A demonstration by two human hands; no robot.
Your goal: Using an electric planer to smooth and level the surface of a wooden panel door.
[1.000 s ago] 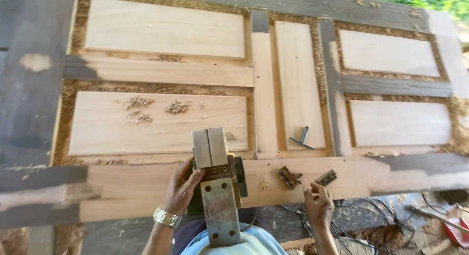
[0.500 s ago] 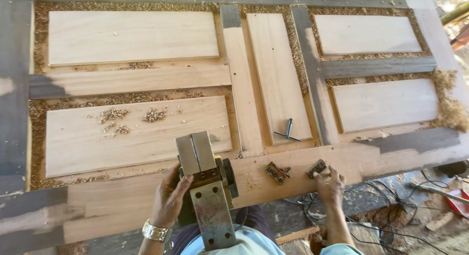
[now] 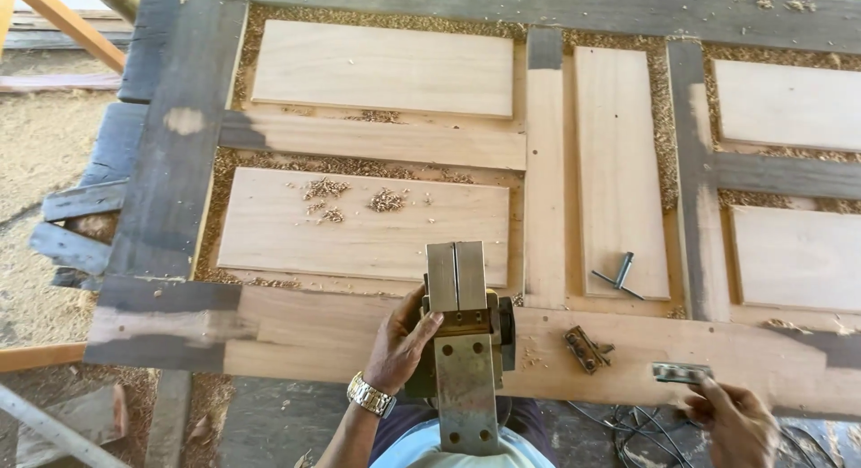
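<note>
Outdoors, bare ground at left; panelled wooden door lies flat, shavings in its grooves. Left hand, grip wrapped around the side of an upturned electric planer resting on the door's near rail. Right hand, grip pinching a small metal hinge at the rail's near edge. Second hinge lies between planer and right hand. T-shaped metal key on centre panel

An outdoor carpentry workshop. A panelled wooden door lies flat, half planed bare, with shavings packed in its grooves. A power planer rests on it, cables run below, and sawdust ground lies alongside.
</note>
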